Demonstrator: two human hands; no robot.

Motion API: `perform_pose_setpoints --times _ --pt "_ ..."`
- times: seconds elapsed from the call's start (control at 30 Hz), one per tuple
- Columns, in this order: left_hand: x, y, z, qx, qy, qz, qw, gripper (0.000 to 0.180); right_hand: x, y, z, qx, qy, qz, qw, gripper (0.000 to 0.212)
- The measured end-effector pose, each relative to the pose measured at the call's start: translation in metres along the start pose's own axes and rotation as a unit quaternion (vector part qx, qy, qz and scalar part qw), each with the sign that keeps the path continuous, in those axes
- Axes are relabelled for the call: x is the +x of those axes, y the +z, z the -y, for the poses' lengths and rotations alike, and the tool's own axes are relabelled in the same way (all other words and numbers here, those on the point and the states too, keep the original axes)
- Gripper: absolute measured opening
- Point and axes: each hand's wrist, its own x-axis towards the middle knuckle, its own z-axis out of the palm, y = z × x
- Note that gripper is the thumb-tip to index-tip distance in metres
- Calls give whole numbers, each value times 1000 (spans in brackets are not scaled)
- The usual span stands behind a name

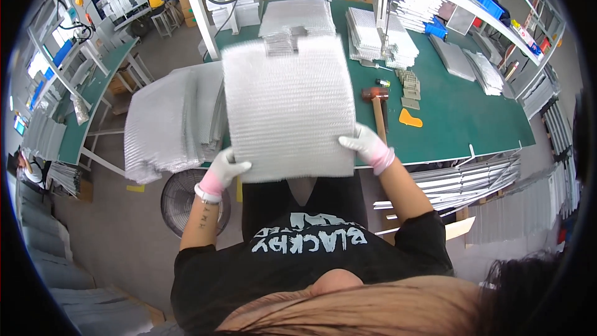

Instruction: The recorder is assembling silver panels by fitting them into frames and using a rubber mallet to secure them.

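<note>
A silvery, finely ribbed rectangular panel (pixel 289 109) is held up in front of me over the table's near edge. My left hand (pixel 222 173), in a white glove with a pink cuff, grips its lower left edge, thumb on the upper face. At the lower right edge my right hand (pixel 368 148), gloved the same way, closes on it with the thumb on top. The fingers underneath are hidden. Behind the panel's far edge lies a stack of similar silvery sheets (pixel 301 15), partly covered. More sheets (pixel 163 121) hang over the table's left end.
On the green table (pixel 460 118) lie a hammer (pixel 375 94), small metal plates (pixel 410 90) and an orange flat piece (pixel 410 118). Another sheet stack (pixel 398 43) stands beneath a vertical tool. A floor fan (pixel 186 202) is at lower left. People work in the background.
</note>
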Motion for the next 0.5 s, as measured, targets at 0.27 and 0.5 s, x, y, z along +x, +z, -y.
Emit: perform_pose_setpoints --times 0.27,0.5 --pt "62 70 -112 -446 -167 -162 865 68 77 -66 40 -13 -32 -40 999 33" --pt "20 33 50 -474 -83 90 872 60 62 -61 -20 -624 -315 -37 714 51"
